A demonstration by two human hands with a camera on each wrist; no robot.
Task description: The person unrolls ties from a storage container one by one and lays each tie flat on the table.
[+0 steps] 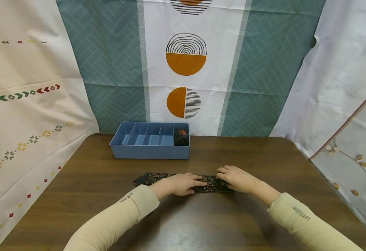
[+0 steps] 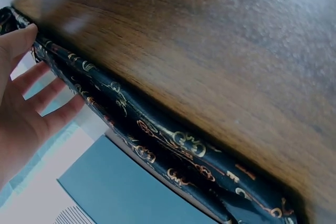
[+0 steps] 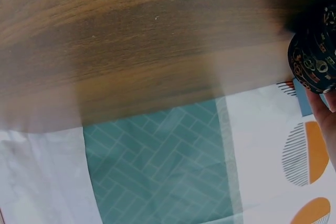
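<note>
A dark necktie with small gold and orange motifs lies lengthwise across the table, its pointed wide end to the left. My left hand rests on the middle of it, fingers extended; the left wrist view shows the thumb along one edge and spread fingers by the other. At the right end the tie is wound into a roll, and my right hand holds that roll with bent fingers. Only part of the right hand appears in its wrist view. A small dark tip peeks out below the left sleeve.
Behind the tie stands a blue divided box. Its rightmost compartment contains a rolled dark item with an orange-red leaf-like mark. The brown wooden table ends at a hanging patterned cloth at the back.
</note>
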